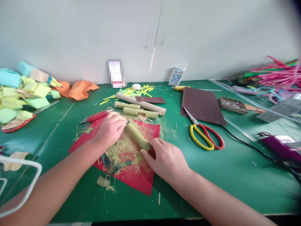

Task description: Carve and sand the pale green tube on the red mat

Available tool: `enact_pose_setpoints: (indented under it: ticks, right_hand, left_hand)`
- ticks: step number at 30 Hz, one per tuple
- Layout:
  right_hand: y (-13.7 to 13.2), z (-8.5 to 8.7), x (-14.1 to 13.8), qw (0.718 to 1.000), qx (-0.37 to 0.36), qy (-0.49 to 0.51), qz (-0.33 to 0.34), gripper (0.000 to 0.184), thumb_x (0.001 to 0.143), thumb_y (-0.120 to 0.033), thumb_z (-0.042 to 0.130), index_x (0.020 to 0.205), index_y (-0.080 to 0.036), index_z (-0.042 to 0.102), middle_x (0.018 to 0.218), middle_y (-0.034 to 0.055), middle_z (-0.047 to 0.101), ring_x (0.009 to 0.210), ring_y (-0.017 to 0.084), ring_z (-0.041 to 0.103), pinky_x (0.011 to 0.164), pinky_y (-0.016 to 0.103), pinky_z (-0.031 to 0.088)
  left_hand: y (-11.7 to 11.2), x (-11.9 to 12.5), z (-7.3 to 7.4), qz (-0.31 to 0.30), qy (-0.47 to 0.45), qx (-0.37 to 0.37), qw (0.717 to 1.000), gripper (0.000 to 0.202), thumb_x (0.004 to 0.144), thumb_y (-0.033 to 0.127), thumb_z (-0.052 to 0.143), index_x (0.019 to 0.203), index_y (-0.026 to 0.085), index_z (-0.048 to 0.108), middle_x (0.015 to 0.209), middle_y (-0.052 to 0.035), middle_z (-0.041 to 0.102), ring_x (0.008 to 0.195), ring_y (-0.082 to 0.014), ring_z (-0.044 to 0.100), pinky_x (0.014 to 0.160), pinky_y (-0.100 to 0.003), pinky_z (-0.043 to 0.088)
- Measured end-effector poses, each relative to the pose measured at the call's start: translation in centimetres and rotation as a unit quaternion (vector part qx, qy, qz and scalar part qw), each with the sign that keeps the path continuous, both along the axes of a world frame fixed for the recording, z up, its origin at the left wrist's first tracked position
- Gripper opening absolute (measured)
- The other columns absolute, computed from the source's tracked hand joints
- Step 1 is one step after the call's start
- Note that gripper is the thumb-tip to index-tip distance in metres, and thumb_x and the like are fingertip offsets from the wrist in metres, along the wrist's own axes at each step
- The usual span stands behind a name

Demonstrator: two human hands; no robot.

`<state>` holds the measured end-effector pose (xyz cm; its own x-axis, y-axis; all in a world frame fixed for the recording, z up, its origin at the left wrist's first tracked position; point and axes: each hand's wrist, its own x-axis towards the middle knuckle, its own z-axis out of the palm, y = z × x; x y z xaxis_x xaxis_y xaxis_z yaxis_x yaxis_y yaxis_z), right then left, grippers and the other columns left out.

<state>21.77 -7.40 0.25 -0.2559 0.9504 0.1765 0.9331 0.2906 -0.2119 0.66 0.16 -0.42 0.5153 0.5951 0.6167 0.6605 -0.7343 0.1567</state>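
A pale green bamboo tube (137,135) slants over a red sheet (147,182) strewn with shavings and dust. My left hand (113,125) is closed at the tube's far end, where a small dark patch shows by the fingertips. Around the near end my right hand (166,157) is closed, thumb along the side; something dark reddish-brown shows beneath its fingers, too hidden to name. A red-handled knife (97,115) lies just beyond my left hand. Fine shavings (115,150) and dark worn scraps (121,166) lie below the tube.
Several bamboo pieces (141,113) lie behind the sheet. To the right are scissors (203,135), a brown sandpaper sheet (202,105), a small box (232,105) and a purple device (279,150) with a black cable. Folded paper pieces (28,91) crowd the left. A phone (115,73) leans on the wall.
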Motion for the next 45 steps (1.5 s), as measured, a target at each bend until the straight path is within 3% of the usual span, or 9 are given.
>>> enact_pose_setpoints:
  ticks: [9,13,19,24,28,33,38,42,45]
  right_hand:
    - [0.1,-0.1,0.1,1.0,-0.002,-0.002,0.0,0.026,0.085,-0.042,0.051,0.074,-0.019,0.051,0.071,0.0007,0.06,0.061,0.014,0.056,0.052,0.027,0.028]
    - [0.1,0.0,0.0,1.0,-0.006,-0.002,0.0,0.025,0.085,-0.042,0.051,0.074,-0.019,0.051,0.072,0.0008,0.061,0.062,0.015,0.057,0.052,0.027,0.028]
    - [-0.1,0.1,0.1,1.0,-0.007,-0.004,0.004,0.023,0.085,-0.039,0.052,0.074,-0.019,0.052,0.072,0.0013,0.061,0.062,0.015,0.057,0.053,0.027,0.029]
    - [-0.1,0.1,0.0,1.0,-0.013,-0.005,-0.001,0.026,0.087,-0.042,0.05,0.075,-0.019,0.052,0.073,0.0012,0.061,0.062,0.015,0.056,0.053,0.028,0.028]
    - [-0.2,0.1,0.0,1.0,-0.007,-0.007,0.004,0.023,0.085,-0.039,0.052,0.075,-0.019,0.053,0.071,0.001,0.06,0.062,0.015,0.057,0.053,0.028,0.027]
    - [-0.1,0.2,0.0,1.0,-0.007,-0.003,-0.004,0.026,0.086,-0.042,0.05,0.074,-0.019,0.052,0.071,0.0011,0.06,0.06,0.014,0.055,0.052,0.028,0.027]
    - [-0.1,0.1,0.0,1.0,-0.006,-0.003,0.003,0.024,0.085,-0.04,0.052,0.074,-0.019,0.053,0.071,0.0009,0.06,0.062,0.014,0.056,0.052,0.027,0.027]
    - [-0.1,0.0,0.0,1.0,-0.003,-0.008,-0.004,0.027,0.086,-0.042,0.051,0.074,-0.019,0.053,0.071,0.0008,0.06,0.06,0.014,0.056,0.052,0.028,0.027]
    - [-0.1,0.0,0.0,1.0,-0.003,-0.014,0.006,0.023,0.086,-0.039,0.051,0.075,-0.019,0.053,0.072,0.0013,0.061,0.062,0.015,0.056,0.053,0.028,0.029]
  left_hand:
    - [0.3,-0.7,-0.6,-0.014,-0.002,-0.027,1.0,0.022,0.089,0.02,0.053,0.108,0.018,0.064,0.108,-0.0073,0.066,0.1,-0.0197,0.057,0.09,-0.04,0.049]
    - [0.1,-0.3,-0.1,-0.011,0.002,-0.012,1.0,0.02,0.089,0.018,0.053,0.104,0.018,0.066,0.101,-0.0066,0.068,0.096,-0.0199,0.057,0.087,-0.041,0.05]
    - [-1.6,0.8,0.0,-0.093,0.045,0.012,0.995,0.022,0.087,0.014,0.054,0.105,0.016,0.065,0.101,-0.0067,0.068,0.101,-0.0206,0.055,0.089,-0.038,0.05]
    - [-0.7,0.5,0.1,-0.02,0.021,0.043,0.999,0.017,0.088,0.014,0.053,0.097,0.016,0.067,0.093,-0.0062,0.069,0.096,-0.0213,0.054,0.088,-0.043,0.049]
    - [-1.5,1.1,0.0,-0.115,0.056,0.005,0.992,0.02,0.087,0.013,0.053,0.104,0.013,0.064,0.105,-0.0075,0.066,0.107,-0.0208,0.052,0.094,-0.038,0.047]
    - [-1.0,0.8,0.2,-0.02,0.03,0.045,0.998,0.017,0.089,0.014,0.051,0.097,0.016,0.066,0.093,-0.0061,0.067,0.098,-0.0224,0.053,0.09,-0.044,0.047]
    - [-1.7,1.3,0.3,-0.115,0.052,-0.015,0.992,0.021,0.089,0.013,0.05,0.104,0.015,0.064,0.103,-0.0078,0.065,0.106,-0.0208,0.052,0.093,-0.039,0.047]
    - [-1.7,1.1,0.4,-0.028,0.025,0.034,0.999,0.017,0.089,0.015,0.051,0.097,0.017,0.066,0.093,-0.0061,0.067,0.098,-0.0223,0.054,0.089,-0.045,0.047]
    - [-2.1,1.3,0.4,-0.109,0.058,-0.033,0.992,0.021,0.089,0.013,0.049,0.105,0.015,0.063,0.103,-0.0076,0.065,0.107,-0.0214,0.052,0.093,-0.04,0.047]
